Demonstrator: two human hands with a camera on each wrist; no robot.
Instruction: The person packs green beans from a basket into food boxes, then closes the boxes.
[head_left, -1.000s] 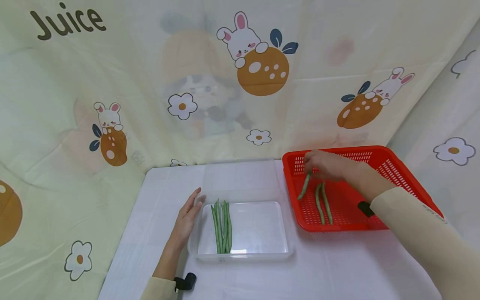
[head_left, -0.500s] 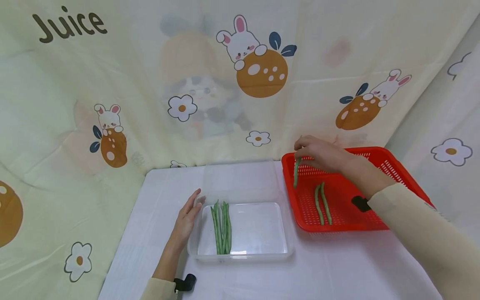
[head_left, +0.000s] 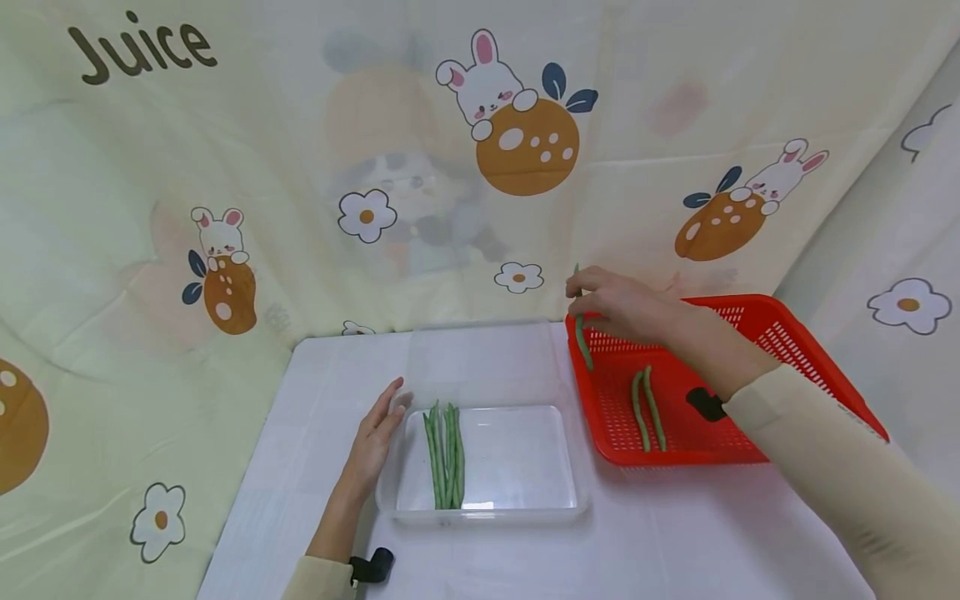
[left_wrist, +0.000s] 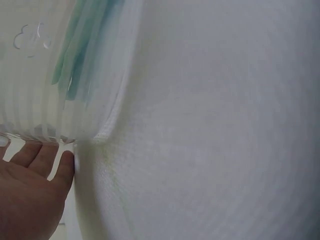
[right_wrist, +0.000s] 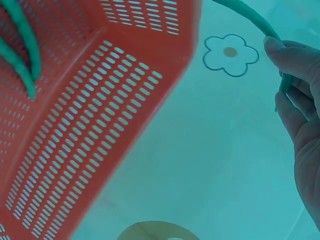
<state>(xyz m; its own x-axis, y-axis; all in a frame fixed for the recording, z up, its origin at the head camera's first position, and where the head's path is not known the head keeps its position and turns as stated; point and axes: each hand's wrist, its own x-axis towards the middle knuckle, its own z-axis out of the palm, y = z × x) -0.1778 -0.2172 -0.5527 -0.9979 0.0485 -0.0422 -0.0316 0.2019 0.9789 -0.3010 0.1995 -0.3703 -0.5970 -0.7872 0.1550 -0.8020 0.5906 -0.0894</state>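
My right hand (head_left: 622,304) pinches a green bean (head_left: 584,343) above the left back edge of the red basket (head_left: 600,433). In the right wrist view that bean (right_wrist: 252,16) curves out from between thumb and fingers. Two more green beans (head_left: 647,408) lie side by side on the basket floor. My left hand (head_left: 371,437) rests with its fingers against the left wall of a clear plastic container (head_left: 517,515); the left wrist view shows fingertips (left_wrist: 65,162) at the outer wall. Several green beans (head_left: 446,458) lie lengthwise in the container's left part.
The container and basket stand next to each other on a white table (head_left: 330,367). Behind the table hangs a printed curtain (head_left: 420,292) with rabbits and flowers. Another curtain panel (head_left: 892,250) hangs at the right.
My right hand has risen and moved left with the green bean, from inside the basket to over its left back rim. The left hand has stayed at the container.
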